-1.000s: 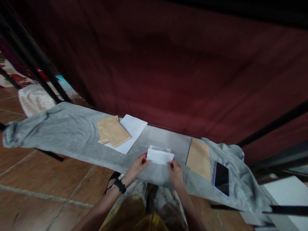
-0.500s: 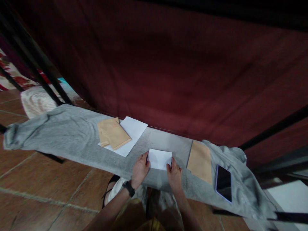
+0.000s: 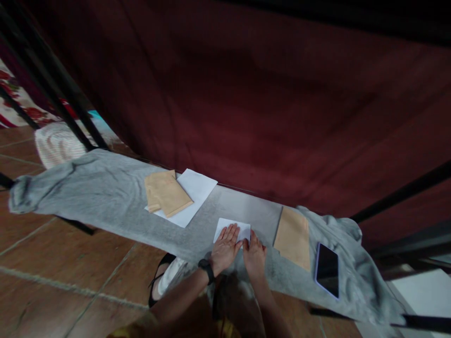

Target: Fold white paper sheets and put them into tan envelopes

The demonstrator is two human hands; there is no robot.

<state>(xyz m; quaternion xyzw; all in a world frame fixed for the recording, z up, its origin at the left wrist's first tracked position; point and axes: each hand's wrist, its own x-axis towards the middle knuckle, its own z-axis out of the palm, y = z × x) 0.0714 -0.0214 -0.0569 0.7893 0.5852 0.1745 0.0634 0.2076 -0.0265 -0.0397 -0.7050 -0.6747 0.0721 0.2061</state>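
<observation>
A small folded sheet of white paper lies on the grey cloth in front of me. My left hand rests flat on top of it, fingers stretched out and covering its middle and near edge. At the paper's right edge, my right hand holds the corner, thumb on top and the other fingers curled beside it. Right of that hand lies a brown envelope. Farther left, brown envelopes partly overlap a larger white sheet.
A phone with a purple edge lies at the right on the grey cloth, which covers a narrow bench. Behind hangs a dark red curtain. Black metal bars stand at both sides, and tiled floor shows below.
My left hand has moved from the paper's left edge to lie flat across its top. My right hand stays at the right edge. The view has shifted slightly.
</observation>
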